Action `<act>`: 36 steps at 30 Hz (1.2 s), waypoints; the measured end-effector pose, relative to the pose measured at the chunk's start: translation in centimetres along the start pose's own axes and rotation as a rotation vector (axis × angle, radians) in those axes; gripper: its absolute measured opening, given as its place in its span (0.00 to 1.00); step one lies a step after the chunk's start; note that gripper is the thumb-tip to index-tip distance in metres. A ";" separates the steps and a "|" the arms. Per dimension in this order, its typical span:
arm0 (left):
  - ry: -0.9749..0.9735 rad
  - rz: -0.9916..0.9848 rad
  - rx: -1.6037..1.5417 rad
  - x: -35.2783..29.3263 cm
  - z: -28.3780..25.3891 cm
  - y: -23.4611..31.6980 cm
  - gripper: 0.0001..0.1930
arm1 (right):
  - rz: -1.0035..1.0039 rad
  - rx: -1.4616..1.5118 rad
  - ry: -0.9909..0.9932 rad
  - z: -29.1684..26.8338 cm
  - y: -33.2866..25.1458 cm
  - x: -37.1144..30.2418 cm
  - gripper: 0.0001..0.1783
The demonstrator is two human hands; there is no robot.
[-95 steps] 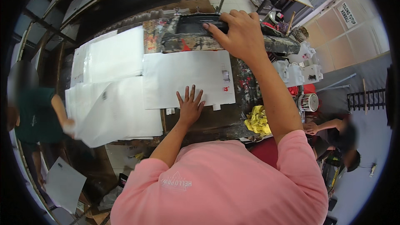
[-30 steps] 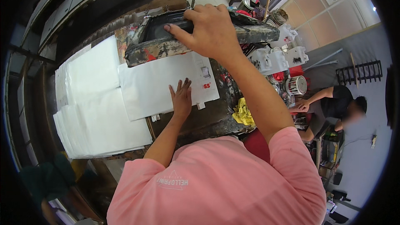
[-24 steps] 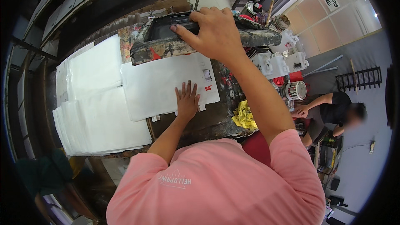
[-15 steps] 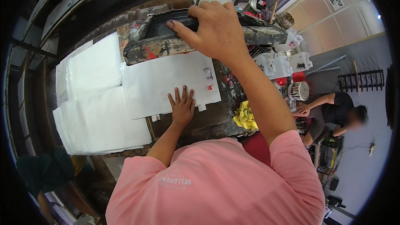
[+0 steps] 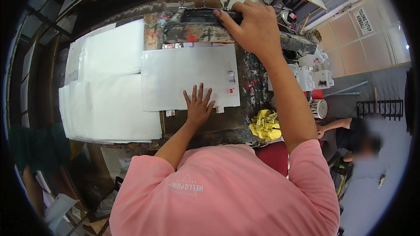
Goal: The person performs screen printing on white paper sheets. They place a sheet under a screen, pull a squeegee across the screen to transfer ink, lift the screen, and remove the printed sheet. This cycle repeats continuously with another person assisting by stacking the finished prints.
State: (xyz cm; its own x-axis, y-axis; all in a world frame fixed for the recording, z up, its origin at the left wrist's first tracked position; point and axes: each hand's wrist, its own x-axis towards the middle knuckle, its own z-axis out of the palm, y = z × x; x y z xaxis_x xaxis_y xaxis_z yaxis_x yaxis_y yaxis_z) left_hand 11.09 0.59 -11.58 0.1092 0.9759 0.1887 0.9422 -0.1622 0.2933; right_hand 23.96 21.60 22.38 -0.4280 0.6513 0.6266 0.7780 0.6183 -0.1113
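Note:
My left hand (image 5: 199, 107) lies with its fingers spread on the near edge of a white sheet (image 5: 186, 78), which has a small red mark near its right end. Small pale tabs (image 5: 220, 109) show at the sheet's near edge. Beyond the sheet stands a worn, ink-stained wooden screen frame (image 5: 199, 34), tilted up from the table. My right hand (image 5: 258, 28) is closed over the frame's near rail, thumb toward the left; its fingertips are partly hidden. Left of the sheet are white stacks of sheets (image 5: 109, 105).
A crumpled yellow cloth (image 5: 265, 125) lies at the table's right edge, beside a paint can (image 5: 318, 108). White containers (image 5: 306, 78) stand farther back. Another person (image 5: 361, 137) sits at the right. Dark racks (image 5: 48, 22) line the far left.
The frame, with my right hand on it, has moved farther from the sheet, whose far edge now shows. My left hand's fingers are spread wider. The whole view has shifted slightly.

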 end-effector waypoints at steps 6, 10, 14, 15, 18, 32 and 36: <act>0.157 -0.221 -1.724 3.7 -16.3 1.4 0.48 | 0.019 -0.077 -0.183 0.1 -1.2 -3.9 0.34; 0.318 -1.124 -2.478 1.2 -22.7 2.7 0.64 | 0.017 0.023 -0.470 3.3 -1.5 -13.9 0.31; -0.063 -0.984 -2.171 -4.7 -10.4 -2.1 0.72 | 0.035 0.151 -0.680 9.3 0.5 -22.1 0.28; -0.098 -1.035 -2.163 -5.4 -8.0 -3.3 0.72 | 0.054 0.158 -0.672 10.3 0.4 -24.0 0.28; -0.088 -1.341 -2.064 -4.8 -5.9 -3.6 0.70 | 0.082 0.156 -0.755 10.6 -1.3 -28.0 0.27; -0.172 -1.413 -1.903 -5.3 -3.6 -4.6 0.67 | 0.108 -0.059 -0.469 25.2 4.4 -17.8 0.22; -0.200 -1.369 -1.837 -4.4 -5.3 -3.7 0.66 | 0.095 -0.030 -0.605 25.4 6.5 -14.9 0.25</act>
State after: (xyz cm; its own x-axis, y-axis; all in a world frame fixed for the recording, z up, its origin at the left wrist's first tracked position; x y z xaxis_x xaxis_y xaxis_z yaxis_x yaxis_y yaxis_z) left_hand 5.42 -3.84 -8.54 0.0056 0.5655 -0.8247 -0.7159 0.5781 0.3915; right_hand 23.75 27.08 -7.31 -0.5345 0.8427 0.0654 0.8345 0.5384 -0.1176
